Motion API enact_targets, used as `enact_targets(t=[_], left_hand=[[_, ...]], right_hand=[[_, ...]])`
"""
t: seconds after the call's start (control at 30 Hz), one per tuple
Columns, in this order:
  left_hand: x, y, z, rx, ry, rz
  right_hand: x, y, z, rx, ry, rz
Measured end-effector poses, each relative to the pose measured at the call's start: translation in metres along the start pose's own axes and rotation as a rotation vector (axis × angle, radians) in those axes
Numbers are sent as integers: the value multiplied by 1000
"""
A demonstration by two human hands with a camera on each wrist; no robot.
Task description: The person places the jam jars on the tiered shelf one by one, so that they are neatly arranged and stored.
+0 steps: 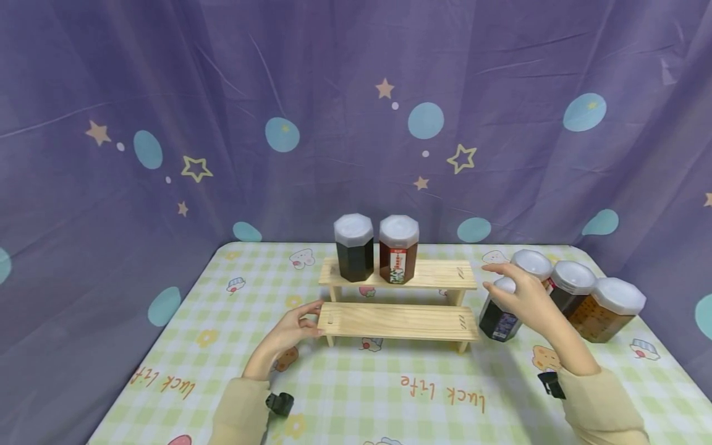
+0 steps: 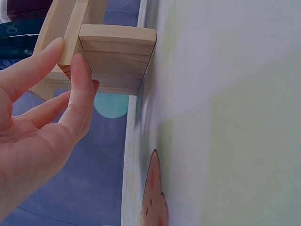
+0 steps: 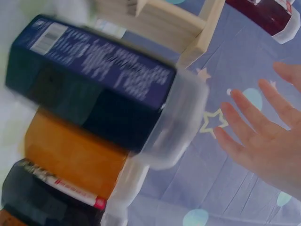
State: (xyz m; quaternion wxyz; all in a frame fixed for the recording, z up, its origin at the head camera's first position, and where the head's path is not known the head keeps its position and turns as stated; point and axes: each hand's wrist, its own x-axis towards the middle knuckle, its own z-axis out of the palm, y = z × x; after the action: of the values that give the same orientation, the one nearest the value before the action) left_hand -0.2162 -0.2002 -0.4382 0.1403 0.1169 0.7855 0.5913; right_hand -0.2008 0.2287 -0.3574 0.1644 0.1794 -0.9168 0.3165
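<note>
A two-step wooden rack (image 1: 397, 320) stands on the table. My left hand (image 1: 292, 324) pinches the left end of its lower board; in the left wrist view thumb and fingers (image 2: 80, 77) lie on either side of the board's edge. On the upper step sit a black jar (image 1: 356, 259) and a dark red jar (image 1: 398, 262) with a red-and-white label, both white-lidded. Over at the right, my right hand (image 1: 523, 296) hovers by a dark jar with a blue label (image 1: 502, 320), fingers apart and holding nothing. That jar (image 3: 89, 84) stands apart from the hand in the right wrist view.
Behind and right of the blue-labelled jar stand more lidded jars, among them a dark one (image 1: 568, 295) and an amber one (image 1: 597, 318). A checked tablecloth (image 1: 356, 395) covers the table. A purple curtain (image 1: 345, 74) hangs behind and along the sides.
</note>
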Motion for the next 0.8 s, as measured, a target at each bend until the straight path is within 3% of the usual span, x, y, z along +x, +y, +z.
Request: enact_targets(t=[0.53,0.8], left_hand=[[0,-1,0,4,4,-4],[0,0,1,3,11,-11]], right_hand=[[-20,27,-2,7,45,-18],[-28,35,1,38,23,60]])
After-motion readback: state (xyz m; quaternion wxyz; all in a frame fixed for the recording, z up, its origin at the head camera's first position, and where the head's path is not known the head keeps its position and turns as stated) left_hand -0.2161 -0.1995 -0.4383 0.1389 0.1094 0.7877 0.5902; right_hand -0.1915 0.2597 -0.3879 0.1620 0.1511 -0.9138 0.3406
